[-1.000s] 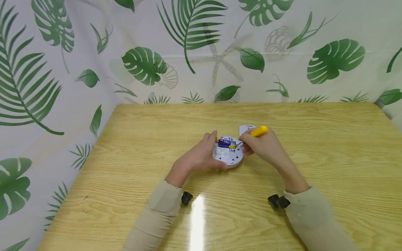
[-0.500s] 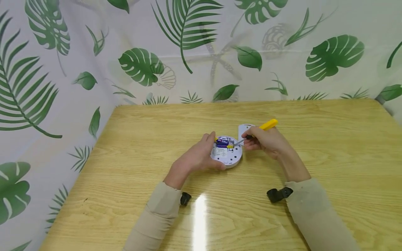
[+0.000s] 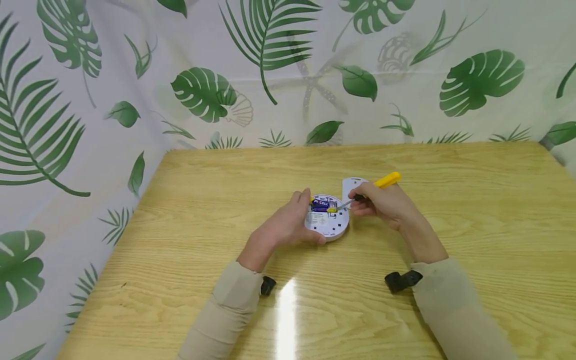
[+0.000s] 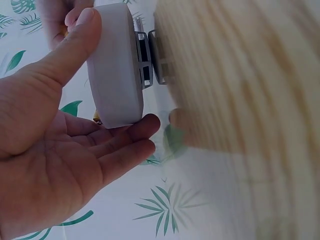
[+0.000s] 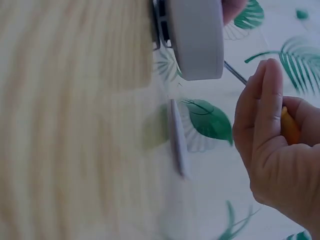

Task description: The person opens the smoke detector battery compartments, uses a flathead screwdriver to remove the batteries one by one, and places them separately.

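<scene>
A round white device (image 3: 327, 228), like a smoke alarm, has its back facing up, with purple and yellow batteries (image 3: 321, 204) in its recess. My left hand (image 3: 288, 222) grips its left side, thumb on the near edge and fingers toward the far edge. In the left wrist view, the device's slotted grey underside (image 4: 145, 60) is close over the table. My right hand (image 3: 384, 204) holds a screwdriver (image 3: 388, 179) by its yellow handle. The metal shaft (image 5: 235, 73) slants down left, and its tip is at the right end of the batteries.
A thin white plate (image 3: 352, 184) with slots lies on the wooden table (image 3: 202, 200) just behind the device, partly hidden by my right hand. A leaf-print cloth (image 3: 288, 115) hangs behind the table and along its left side.
Over the last second my right hand has shifted slightly right and changed its hold on the screwdriver, baring more of the shaft. The left hand keeps its grip, and the batteries stay in the recess.
</scene>
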`<state>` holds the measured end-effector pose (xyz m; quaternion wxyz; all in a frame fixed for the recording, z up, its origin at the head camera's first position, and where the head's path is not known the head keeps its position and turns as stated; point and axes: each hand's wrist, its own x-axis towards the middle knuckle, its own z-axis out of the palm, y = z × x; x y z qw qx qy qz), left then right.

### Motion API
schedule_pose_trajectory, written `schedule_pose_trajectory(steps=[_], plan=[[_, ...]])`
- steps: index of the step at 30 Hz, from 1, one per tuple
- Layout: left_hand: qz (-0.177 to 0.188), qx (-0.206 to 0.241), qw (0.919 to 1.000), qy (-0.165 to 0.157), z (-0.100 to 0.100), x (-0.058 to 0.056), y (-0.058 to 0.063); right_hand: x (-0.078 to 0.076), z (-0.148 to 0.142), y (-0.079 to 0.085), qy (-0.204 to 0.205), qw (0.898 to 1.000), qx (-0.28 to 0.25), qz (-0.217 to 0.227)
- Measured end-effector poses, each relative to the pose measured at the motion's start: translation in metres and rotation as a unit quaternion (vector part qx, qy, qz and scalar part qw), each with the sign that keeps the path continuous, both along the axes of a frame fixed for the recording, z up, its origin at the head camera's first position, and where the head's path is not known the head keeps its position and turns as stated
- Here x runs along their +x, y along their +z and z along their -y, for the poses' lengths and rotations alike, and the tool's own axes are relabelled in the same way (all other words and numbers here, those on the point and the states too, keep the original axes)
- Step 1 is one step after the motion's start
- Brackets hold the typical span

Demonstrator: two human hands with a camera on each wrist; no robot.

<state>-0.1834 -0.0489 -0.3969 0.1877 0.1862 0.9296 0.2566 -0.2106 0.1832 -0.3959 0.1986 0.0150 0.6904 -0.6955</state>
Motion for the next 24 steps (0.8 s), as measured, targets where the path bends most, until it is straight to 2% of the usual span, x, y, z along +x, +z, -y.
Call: schedule_pose_trajectory(steps=[4,6,7,9,11,12,14,15,17,18,20,22,24], plan=[[0.001,-0.003,1.0,0.001,0.002,0.002,0.0,-0.005,-0.009,-0.01,-0.011,0.991,-0.103,0.089],[-0.002,-0.001,1.0,0.002,0.003,0.002,0.001,-0.004,-0.009,-0.01,-0.015,0.988,-0.119,0.098],[-0.003,0.0,1.0,0.002,0.003,0.002,0.001,-0.003,-0.008,-0.009,-0.014,0.99,-0.106,0.089],[-0.004,0.001,1.0,0.002,0.003,0.003,0.002,0.002,-0.002,-0.003,-0.004,0.998,-0.05,0.043],[-0.004,0.0,1.0,0.003,0.003,0.003,0.002,0.008,0.008,0.005,0.008,0.999,0.038,-0.024],[-0.005,0.0,1.0,0.004,0.002,0.003,0.003,0.011,0.013,0.01,0.011,0.994,0.089,-0.062],[-0.006,0.002,1.0,0.005,0.001,0.003,0.004,0.017,0.024,0.017,0.013,0.977,0.172,-0.126],[-0.007,0.004,1.0,0.006,0.0,0.003,0.004,0.019,0.029,0.02,0.014,0.969,0.198,-0.145],[-0.008,0.008,0.9999,0.006,-0.001,0.002,0.004,0.02,0.033,0.023,0.011,0.963,0.22,-0.158],[-0.008,0.01,0.9999,0.006,-0.002,0.002,0.004,0.019,0.033,0.022,0.009,0.964,0.213,-0.159],[-0.009,0.006,0.9999,0.006,-0.002,0.002,0.004,0.015,0.027,0.018,0.005,0.975,0.175,-0.136],[-0.009,0.0,0.9999,0.007,-0.002,0.002,0.003,0.009,0.018,0.01,-0.002,0.99,0.106,-0.092],[-0.009,-0.004,0.9999,0.007,-0.001,0.002,0.002,0.003,0.009,0.002,-0.007,0.999,0.028,-0.04]])
